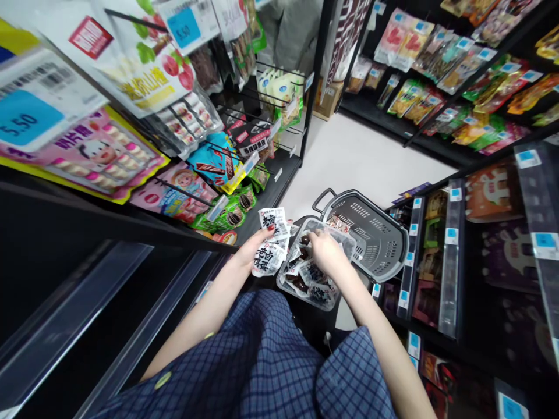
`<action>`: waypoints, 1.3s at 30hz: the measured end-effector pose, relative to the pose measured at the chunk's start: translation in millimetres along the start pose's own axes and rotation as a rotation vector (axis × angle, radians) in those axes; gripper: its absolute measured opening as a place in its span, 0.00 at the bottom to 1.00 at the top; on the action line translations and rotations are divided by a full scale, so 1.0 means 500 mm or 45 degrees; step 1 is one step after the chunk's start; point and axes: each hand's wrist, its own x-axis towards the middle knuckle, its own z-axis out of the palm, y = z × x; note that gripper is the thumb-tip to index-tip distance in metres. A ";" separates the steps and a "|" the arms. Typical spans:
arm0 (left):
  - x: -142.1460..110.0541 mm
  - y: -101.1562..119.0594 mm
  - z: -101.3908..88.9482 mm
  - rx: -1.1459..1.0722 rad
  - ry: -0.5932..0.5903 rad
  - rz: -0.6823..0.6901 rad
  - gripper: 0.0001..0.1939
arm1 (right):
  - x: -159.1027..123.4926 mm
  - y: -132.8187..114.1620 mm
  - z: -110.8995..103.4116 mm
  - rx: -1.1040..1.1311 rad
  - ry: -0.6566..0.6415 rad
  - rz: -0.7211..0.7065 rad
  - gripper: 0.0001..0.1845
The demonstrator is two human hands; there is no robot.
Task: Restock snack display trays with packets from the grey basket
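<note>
My left hand (254, 245) is closed on several white braised egg packets (267, 259) with large black characters, the thumb pressed over their edge. Right of it stands a clear plastic tub (285, 284) with more of these packets (321, 294) inside, some showing dark brown contents. My right hand (325, 247) reaches into the tub with fingers bent together at a dark packet (304, 239); its fingertips are partly hidden.
A grey shopping basket (379, 247) is on the floor behind the tub, with a packet (340, 224) in it. Black shelves with hanging snack bags (216, 160) are on the left. More snack shelves (454, 134) line the back and right. Pale floor (336, 157) shows between them.
</note>
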 end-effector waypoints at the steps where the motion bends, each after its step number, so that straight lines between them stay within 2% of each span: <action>1: -0.001 -0.001 -0.001 -0.007 -0.016 0.013 0.27 | 0.036 -0.011 0.005 -0.022 -0.046 -0.010 0.20; 4: -0.004 -0.004 -0.007 -0.031 -0.055 0.035 0.27 | 0.114 -0.033 0.035 -0.075 -0.170 0.038 0.18; 7: -0.005 -0.006 -0.018 -0.059 -0.054 0.029 0.27 | 0.139 -0.035 0.063 -0.110 -0.241 0.131 0.21; 12: 0.000 -0.010 -0.025 -0.095 -0.048 0.023 0.25 | 0.127 -0.025 0.075 -0.107 -0.246 0.276 0.21; 15: 0.002 -0.011 -0.022 -0.100 -0.036 0.024 0.24 | 0.120 -0.020 0.073 -0.115 -0.207 0.278 0.19; 22: 0.002 -0.012 -0.031 -0.085 -0.028 0.039 0.25 | 0.105 0.001 0.049 -0.167 -0.151 -0.016 0.15; 26: 0.009 -0.014 -0.043 -0.050 -0.023 0.032 0.25 | 0.091 -0.003 0.043 -0.186 -0.122 -0.140 0.16; 30: 0.011 -0.016 -0.043 -0.029 -0.013 0.044 0.25 | 0.092 -0.008 0.060 -0.196 -0.107 -0.102 0.17; 34: 0.008 -0.016 -0.037 -0.036 -0.014 0.048 0.25 | 0.105 -0.003 0.080 -0.172 -0.098 0.011 0.16; 39: 0.009 -0.018 -0.040 -0.042 -0.008 0.045 0.27 | 0.108 -0.004 0.076 -0.141 -0.036 0.123 0.15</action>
